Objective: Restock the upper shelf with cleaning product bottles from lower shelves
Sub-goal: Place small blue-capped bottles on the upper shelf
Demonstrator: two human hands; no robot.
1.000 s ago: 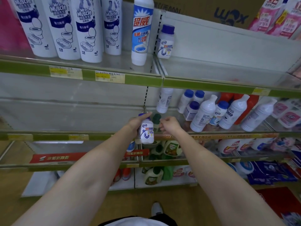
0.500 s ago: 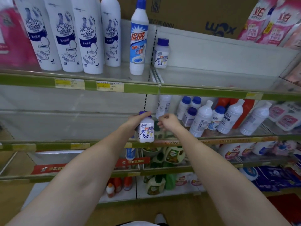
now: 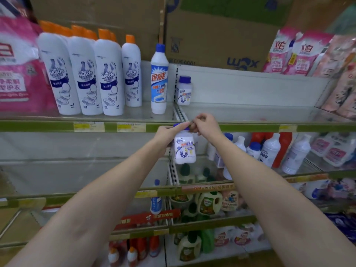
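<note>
Bottle [image 3: 184,149]: small, squat, white plastic; blue cap; label with blue U-shaped pipe drawing and red-orange band; upright, in the air just below the top shelf's front edge.
Left grip [image 3: 167,134]: wrapped round the bottle's shoulder and cap from the left, thumb laid along the cap.
Right grip [image 3: 205,126]: fingers curled, fingertips pinched together at the cap's right side; whether touching the cap, cannot tell.
Top shelf [image 3: 250,112]: just above both grips; pale glossy deck, green front strip with yellow price tags.
Open room: right bay of the top shelf bare from up and right of the grips to the pink pouches [image 3: 294,53] at far right.
Twin bottle [image 3: 184,90]: same shape and label, upright at the back-left corner of that bay, straight above the grips.
Tall bottle [image 3: 159,79]: slim, white and blue, blue cap, up and left of the grips, just left of the bay divider.
Mr Muscle row [image 3: 92,78]: curved white bottles, orange caps, further left, close-packed.
Boxes [image 3: 212,35]: brown cardboard, behind and above the top shelf.
Middle shelf [image 3: 77,170]: left bay, below and left of the grips, clear-fronted; right bay crowded with white bottles [image 3: 269,151], blue caps, and red ones.
Lower shelves: green-capped jugs [image 3: 209,204], rounded, below the grips.
</note>
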